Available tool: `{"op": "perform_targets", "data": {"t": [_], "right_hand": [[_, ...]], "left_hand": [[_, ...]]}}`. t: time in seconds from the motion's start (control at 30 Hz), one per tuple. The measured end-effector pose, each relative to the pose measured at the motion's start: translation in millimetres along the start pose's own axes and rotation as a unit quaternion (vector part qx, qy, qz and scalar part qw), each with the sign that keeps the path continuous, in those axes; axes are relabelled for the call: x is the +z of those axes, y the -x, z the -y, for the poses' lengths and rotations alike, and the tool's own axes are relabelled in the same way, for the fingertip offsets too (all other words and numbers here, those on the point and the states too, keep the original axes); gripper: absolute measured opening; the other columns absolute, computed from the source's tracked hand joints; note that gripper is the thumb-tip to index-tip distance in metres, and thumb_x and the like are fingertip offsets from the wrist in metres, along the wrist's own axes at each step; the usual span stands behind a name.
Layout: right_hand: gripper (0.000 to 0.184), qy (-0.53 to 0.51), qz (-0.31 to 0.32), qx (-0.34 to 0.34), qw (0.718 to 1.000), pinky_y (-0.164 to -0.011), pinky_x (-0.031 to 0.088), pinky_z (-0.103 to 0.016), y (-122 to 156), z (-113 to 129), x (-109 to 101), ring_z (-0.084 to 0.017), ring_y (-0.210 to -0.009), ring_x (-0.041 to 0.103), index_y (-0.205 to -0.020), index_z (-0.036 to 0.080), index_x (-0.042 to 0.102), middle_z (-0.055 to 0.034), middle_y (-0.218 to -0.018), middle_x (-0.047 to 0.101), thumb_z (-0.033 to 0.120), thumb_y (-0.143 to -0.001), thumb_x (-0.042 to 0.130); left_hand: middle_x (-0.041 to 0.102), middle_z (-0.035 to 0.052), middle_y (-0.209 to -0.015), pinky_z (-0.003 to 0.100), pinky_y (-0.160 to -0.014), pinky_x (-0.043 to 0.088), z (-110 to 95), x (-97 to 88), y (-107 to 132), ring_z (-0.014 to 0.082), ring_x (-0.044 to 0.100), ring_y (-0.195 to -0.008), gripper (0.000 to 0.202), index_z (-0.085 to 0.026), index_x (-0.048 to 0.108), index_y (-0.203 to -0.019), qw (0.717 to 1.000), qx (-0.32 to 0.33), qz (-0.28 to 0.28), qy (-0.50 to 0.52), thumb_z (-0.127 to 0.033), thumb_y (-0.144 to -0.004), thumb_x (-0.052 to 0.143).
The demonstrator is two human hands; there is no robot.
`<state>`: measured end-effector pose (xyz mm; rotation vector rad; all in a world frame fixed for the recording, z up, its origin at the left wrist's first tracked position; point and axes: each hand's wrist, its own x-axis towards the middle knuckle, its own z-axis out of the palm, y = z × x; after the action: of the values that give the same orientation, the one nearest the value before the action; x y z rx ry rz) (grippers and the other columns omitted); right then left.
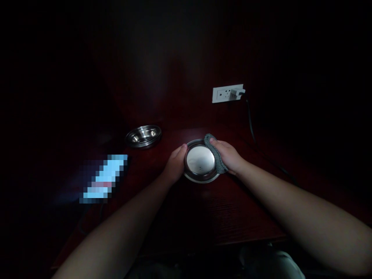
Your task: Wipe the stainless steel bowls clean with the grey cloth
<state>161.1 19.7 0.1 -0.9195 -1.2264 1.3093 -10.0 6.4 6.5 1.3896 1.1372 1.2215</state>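
Left hand [176, 164] and right hand [229, 155] are gripping opposite sides of a steel bowl [200, 159] above or on the dark red surface [226, 213]; whether it is touching, the view is not showing. The left is curling nearly closed on the rim, while the right is pinching the other side through a grey cloth [216, 155]. For what looks like wiping, good handling is probably calling for a steady left grip, with the cloth following the curved rim under even, gentle pressure.
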Motion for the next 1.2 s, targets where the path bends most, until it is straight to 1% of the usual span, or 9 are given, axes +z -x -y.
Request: {"op": "perform_targets", "data": {"t": [0.13,0.23,0.47,0.63,0.73,0.87,1.2], "right_hand": [[0.046,-0.025,0.009,0.012,1.000,-0.052,0.046,-0.023,0,1,-1,-0.013,-0.052,0.059,-0.074,0.015,0.067,-0.0028,-0.061,0.068,0.061,-0.068,0.069],[0.045,-0.029,0.009,0.010,0.999,-0.049,0.044,-0.022,-1,2,-1,-0.012,-0.050,0.057,-0.072,0.015,0.067,-0.0016,-0.058,0.067,0.060,-0.067,0.071],[0.045,-0.015,0.003,0.001,1.000,-0.049,0.043,-0.023,0,3,1,-0.012,-0.050,0.056,-0.069,0.017,0.065,-0.0012,-0.057,0.065,0.061,-0.066,0.070],[0.045,-0.014,-0.004,0.004,1.000,-0.049,0.044,-0.022,0,4,1,-0.012,-0.050,0.056,-0.070,0.016,0.066,-0.0012,-0.059,0.067,0.060,-0.065,0.072],[0.044,-0.019,-0.003,0.005,1.000,-0.047,0.043,-0.022,0,4,1,-0.011,-0.048,0.055,-0.068,0.016,0.065,-0.0006,-0.056,0.065,0.059,-0.064,0.073],[0.045,-0.015,-0.007,-0.002,1.000,-0.045,0.042,-0.022,1,4,1,-0.011,-0.046,0.054,-0.067,0.016,0.064,-0.0005,-0.054,0.064,0.060,-0.064,0.073],[0.045,-0.014,0.003,0.008,1.000,-0.046,0.042,-0.022,0,3,0,-0.012,-0.047,0.054,-0.067,0.017,0.064,-0.0007,-0.054,0.064,0.061,-0.064,0.072]], "left_hand": [[0.070,0.0067,-0.086,0.031,-0.079,0.046,9,-2.0,-4,0.0208,0.062,-0.087,0.045,-0.013,0.067,-0.094,0.999,0.011,0.029,0.014,-0.050,-0.088,0.042],[0.070,0.0061,-0.089,0.030,-0.078,0.045,14,-3.0,-6,0.0198,0.061,-0.086,0.043,-0.014,0.065,-0.094,0.999,0.019,0.033,0.009,-0.050,-0.088,0.042],[0.068,0.0057,-0.085,0.029,-0.075,0.045,7,-0.7,-1,0.0195,0.060,-0.083,0.041,-0.014,0.065,-0.088,1.000,0.018,0.004,-0.006,-0.047,-0.089,0.042],[0.068,0.0058,-0.084,0.029,-0.075,0.045,5,0.4,0,0.0195,0.060,-0.082,0.040,-0.014,0.065,-0.087,1.000,0.008,0.003,-0.001,-0.048,-0.088,0.043],[0.068,0.0058,-0.084,0.029,-0.075,0.045,7,0.0,-1,0.0194,0.060,-0.082,0.040,-0.014,0.064,-0.085,1.000,0.007,0.010,0.003,-0.048,-0.088,0.043],[0.068,0.0052,-0.086,0.029,-0.076,0.045,10,-0.6,-3,0.0190,0.060,-0.082,0.040,-0.014,0.064,-0.088,1.000,0.012,0.013,0.006,-0.049,-0.087,0.044],[0.069,0.0060,-0.087,0.029,-0.075,0.044,9,0.0,-2,0.0189,0.060,-0.082,0.041,-0.014,0.066,-0.090,1.000,0.009,0.016,0.012,-0.048,-0.087,0.044]]}}
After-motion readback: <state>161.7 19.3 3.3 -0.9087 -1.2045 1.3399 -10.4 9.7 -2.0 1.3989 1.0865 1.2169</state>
